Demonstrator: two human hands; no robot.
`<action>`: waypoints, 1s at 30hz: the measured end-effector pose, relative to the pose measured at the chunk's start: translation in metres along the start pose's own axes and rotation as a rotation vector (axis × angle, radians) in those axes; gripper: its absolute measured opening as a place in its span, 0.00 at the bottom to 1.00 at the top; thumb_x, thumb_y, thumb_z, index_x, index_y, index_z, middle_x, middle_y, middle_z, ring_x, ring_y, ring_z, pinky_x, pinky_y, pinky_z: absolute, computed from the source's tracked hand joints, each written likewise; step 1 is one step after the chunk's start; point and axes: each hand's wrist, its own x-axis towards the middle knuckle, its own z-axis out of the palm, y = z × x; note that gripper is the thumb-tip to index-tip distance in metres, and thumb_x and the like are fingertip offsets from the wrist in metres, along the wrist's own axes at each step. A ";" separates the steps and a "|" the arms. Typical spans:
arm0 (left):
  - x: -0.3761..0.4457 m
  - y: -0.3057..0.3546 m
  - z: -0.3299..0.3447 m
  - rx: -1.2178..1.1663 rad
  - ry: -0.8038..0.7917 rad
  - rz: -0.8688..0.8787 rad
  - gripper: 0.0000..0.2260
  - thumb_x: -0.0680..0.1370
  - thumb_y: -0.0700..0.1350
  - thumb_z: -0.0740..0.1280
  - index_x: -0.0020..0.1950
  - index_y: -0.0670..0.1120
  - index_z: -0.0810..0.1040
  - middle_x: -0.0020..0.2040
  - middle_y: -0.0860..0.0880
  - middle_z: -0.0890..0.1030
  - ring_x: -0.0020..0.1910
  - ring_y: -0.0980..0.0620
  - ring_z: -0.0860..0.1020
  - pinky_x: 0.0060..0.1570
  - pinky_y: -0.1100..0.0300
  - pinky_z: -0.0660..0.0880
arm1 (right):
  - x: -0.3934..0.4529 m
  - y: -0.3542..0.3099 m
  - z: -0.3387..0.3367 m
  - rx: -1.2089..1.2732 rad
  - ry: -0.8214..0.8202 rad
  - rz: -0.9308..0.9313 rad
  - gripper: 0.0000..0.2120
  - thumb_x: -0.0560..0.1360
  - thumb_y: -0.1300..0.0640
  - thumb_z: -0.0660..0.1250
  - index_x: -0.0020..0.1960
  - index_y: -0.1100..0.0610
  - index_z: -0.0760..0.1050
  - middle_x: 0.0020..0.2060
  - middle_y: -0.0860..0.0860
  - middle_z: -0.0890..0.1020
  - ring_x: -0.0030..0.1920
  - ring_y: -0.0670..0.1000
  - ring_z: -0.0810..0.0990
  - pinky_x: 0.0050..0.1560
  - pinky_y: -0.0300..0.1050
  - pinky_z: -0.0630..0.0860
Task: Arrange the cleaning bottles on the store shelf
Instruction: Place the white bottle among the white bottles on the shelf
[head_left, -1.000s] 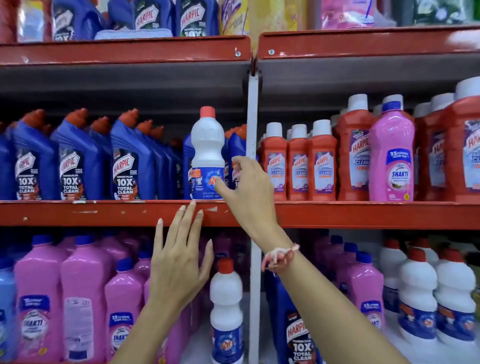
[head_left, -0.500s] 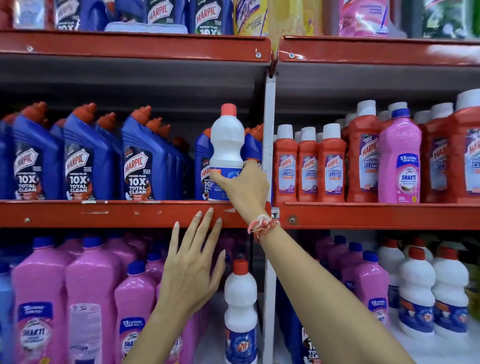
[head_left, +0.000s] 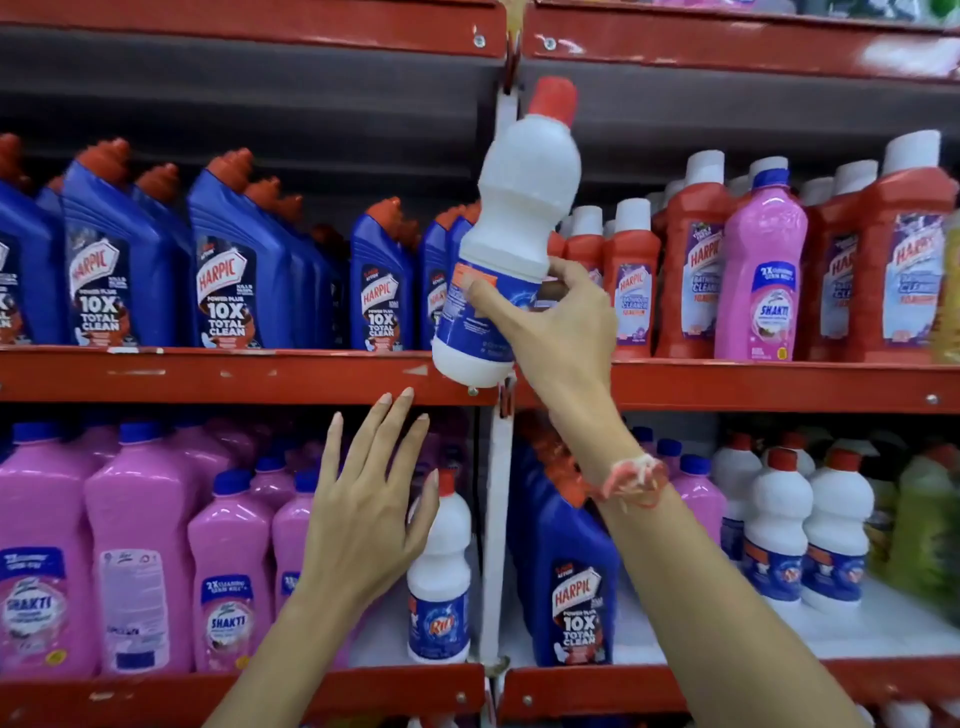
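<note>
My right hand (head_left: 561, 322) grips a white bottle with a red cap and blue label (head_left: 519, 208). The bottle is tilted and lifted in front of the middle shelf (head_left: 208, 374), by the white upright post. My left hand (head_left: 369, 514) is spread open below the shelf edge, holding nothing, in front of the lower row. Blue Harpic bottles (head_left: 228, 270) fill the middle shelf on the left. Red Harpic bottles (head_left: 691, 260) and a pink Shakti bottle (head_left: 763, 270) stand on the right.
On the lower shelf stand pink Shakti bottles (head_left: 135, 561) at left, one white bottle (head_left: 441, 577) by the post, a blue Harpic bottle (head_left: 571, 582), and more white bottles (head_left: 810, 525) at right. Green bottles (head_left: 930, 525) sit at far right.
My right hand took hold of the white bottle on the middle shelf and has lifted it off, forward and to the right, tilting it. My left hand stayed open below the shelf.
</note>
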 end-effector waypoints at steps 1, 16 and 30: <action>-0.002 0.008 0.003 -0.005 0.005 0.002 0.22 0.78 0.50 0.58 0.69 0.40 0.72 0.74 0.42 0.68 0.75 0.45 0.63 0.71 0.37 0.60 | -0.004 0.007 -0.012 -0.001 0.011 -0.022 0.31 0.57 0.36 0.76 0.55 0.51 0.78 0.41 0.41 0.83 0.43 0.43 0.84 0.49 0.50 0.82; -0.034 0.178 0.063 -0.168 -0.094 0.012 0.19 0.76 0.48 0.61 0.63 0.41 0.77 0.71 0.43 0.72 0.71 0.46 0.68 0.71 0.40 0.60 | -0.029 0.137 -0.195 -0.113 0.000 0.073 0.33 0.55 0.39 0.77 0.57 0.50 0.76 0.46 0.44 0.85 0.46 0.45 0.84 0.47 0.49 0.83; -0.078 0.286 0.122 -0.239 -0.400 -0.088 0.18 0.77 0.50 0.58 0.56 0.43 0.80 0.54 0.46 0.84 0.53 0.47 0.82 0.53 0.54 0.79 | -0.025 0.251 -0.321 -0.334 -0.001 0.124 0.27 0.56 0.46 0.80 0.51 0.45 0.71 0.43 0.43 0.80 0.40 0.34 0.78 0.31 0.23 0.69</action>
